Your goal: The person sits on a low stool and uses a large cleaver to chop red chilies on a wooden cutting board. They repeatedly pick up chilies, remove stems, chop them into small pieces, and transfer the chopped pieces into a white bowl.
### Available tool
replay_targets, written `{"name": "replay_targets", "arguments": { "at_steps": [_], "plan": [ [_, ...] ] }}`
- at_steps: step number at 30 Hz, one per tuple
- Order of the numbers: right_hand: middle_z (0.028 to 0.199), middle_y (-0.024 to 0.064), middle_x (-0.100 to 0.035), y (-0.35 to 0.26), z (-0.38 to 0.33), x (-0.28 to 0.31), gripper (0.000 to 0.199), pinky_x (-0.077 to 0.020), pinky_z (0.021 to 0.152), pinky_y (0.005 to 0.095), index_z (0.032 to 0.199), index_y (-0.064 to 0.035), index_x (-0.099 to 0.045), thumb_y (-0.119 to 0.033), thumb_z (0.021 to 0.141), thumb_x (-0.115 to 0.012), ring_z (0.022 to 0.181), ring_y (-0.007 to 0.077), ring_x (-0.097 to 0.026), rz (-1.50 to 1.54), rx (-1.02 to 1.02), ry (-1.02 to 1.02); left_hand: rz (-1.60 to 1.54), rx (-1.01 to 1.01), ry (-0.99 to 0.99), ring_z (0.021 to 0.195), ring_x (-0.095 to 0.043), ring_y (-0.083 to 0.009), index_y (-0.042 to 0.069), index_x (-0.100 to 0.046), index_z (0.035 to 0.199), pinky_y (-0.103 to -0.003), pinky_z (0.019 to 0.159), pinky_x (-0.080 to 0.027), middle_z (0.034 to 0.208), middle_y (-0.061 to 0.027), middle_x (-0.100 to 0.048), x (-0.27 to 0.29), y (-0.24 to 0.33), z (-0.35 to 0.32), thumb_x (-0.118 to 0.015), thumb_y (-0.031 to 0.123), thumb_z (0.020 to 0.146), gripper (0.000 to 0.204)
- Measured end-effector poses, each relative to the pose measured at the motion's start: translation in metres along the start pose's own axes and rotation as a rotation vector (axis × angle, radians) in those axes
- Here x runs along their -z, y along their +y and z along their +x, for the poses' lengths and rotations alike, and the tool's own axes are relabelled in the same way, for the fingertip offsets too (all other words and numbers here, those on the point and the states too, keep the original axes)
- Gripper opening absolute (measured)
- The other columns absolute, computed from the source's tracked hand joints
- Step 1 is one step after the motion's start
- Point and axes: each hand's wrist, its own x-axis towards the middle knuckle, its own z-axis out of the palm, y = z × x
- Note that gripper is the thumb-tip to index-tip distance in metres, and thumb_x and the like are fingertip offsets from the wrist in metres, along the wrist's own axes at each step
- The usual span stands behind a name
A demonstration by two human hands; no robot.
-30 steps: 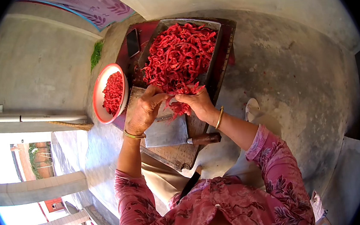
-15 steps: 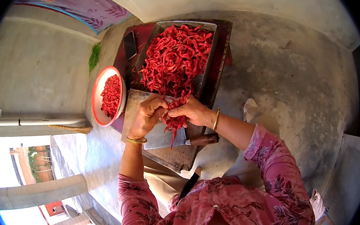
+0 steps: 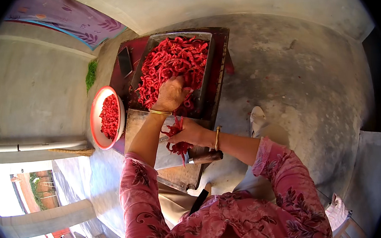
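Note:
A grey metal tray (image 3: pixel 211 38) is heaped with long, wrinkled red chili peppers (image 3: pixel 180 56). My left hand (image 3: pixel 172 93) reaches into the near part of the heap, its fingers curled on some peppers and the fingertips partly hidden. Closed around a bunch of red chili peppers (image 3: pixel 179 147) is my right hand (image 3: pixel 192 133), held over the wooden chopping board (image 3: pixel 135 121). Beneath that bunch lies a cleaver with a broad grey blade (image 3: pixel 164 157). Its dark wooden handle (image 3: pixel 208 157) points right, past the board's edge.
Left of the board stands a white basin with an orange-red rim (image 3: pixel 96 138), holding chopped red chilies. A black phone (image 3: pixel 125 62) lies on the dark red table (image 3: pixel 220 48) beside the tray. A broom (image 3: pixel 73 152) rests by the left wall.
My left hand has left the bunch and moved up into the tray's heap. My right hand keeps the bunch, now slightly left and lower in view. The whole view has shifted a little.

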Motion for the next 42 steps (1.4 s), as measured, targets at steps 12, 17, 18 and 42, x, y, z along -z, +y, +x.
{"name": "replay_targets", "arguments": {
  "at_steps": [12,17,18,42],
  "plan": [
    [0.072,0.0066,-0.063,-0.016,-0.01,-0.009,0.012,-0.05,0.052,0.0291,0.077,0.0021,-0.059,-0.002,0.075,-0.07,0.063,0.0122,-0.06,-0.061,0.055,0.019,-0.315,0.189,0.181,0.071,-0.065,-0.0298,0.001,-0.061,0.083,-0.039,0.064,-0.049,0.073,-0.0173,-0.064,-0.006,-0.025,0.0,-0.066,0.015,0.074,0.017],
    [0.08,0.004,-0.065,-0.004,0.0,0.0,0.017,-0.0521,0.063,0.0256,0.092,-0.0027,-0.061,-0.001,0.078,-0.07,0.07,0.0113,-0.064,0.121,0.182,0.137,-0.84,0.275,0.144,0.065,-0.059,-0.0106,-0.003,-0.064,0.092,-0.025,0.06,-0.048,0.075,-0.0045,-0.064,0.034,-0.061,-0.041,-0.062,0.001,0.081,0.012],
    [0.079,0.0055,-0.065,-0.007,0.0,0.001,0.019,-0.0516,0.053,0.0267,0.097,-0.003,-0.06,-0.002,0.079,-0.068,0.068,0.0132,-0.064,0.246,0.158,0.155,-0.929,0.288,0.147,0.066,-0.059,-0.0104,-0.004,-0.064,0.092,-0.025,0.06,-0.048,0.076,-0.0039,-0.065,0.04,-0.061,-0.05,-0.061,0.001,0.082,0.011],
    [0.077,0.0072,-0.065,-0.016,0.006,0.0,0.013,-0.0387,0.033,0.0266,0.097,-0.0037,-0.061,-0.007,0.085,-0.065,0.054,0.0154,-0.061,0.525,0.142,0.209,-1.454,0.403,0.495,0.084,-0.066,-0.0225,-0.006,-0.061,0.11,-0.032,0.066,-0.059,0.102,-0.015,-0.064,0.014,-0.051,-0.126,-0.056,-0.001,0.087,0.024]
  ]
}}
